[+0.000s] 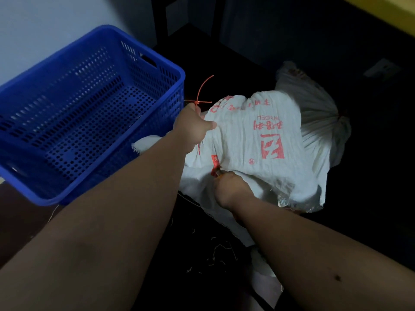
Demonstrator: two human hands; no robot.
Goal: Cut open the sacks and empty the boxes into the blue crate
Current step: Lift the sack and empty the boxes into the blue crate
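Crate [157, 63] interior open; sack [258, 135] crowds its right wall.

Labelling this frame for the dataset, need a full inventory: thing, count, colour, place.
blue crate: 1, blue, perforated, left, beside the sacks; no boxes visible inside.
printed sack: 1, white with red print, centre, on the dark floor.
cable tie: 1, red-orange, at the sack's gathered neck, by the crate's right wall.
tied sack: 1, white, neck bunched, behind and right of the printed sack.
foil: 1 patch, silver, showing at the printed sack's lower right edge.
thread scraps: several, pale, on the floor, lower centre.
left hand: 1, grips the sack's neck near the tie.
right hand: 1, fingers curled on a small red-orange tool at the sack; tool mostly hidden.
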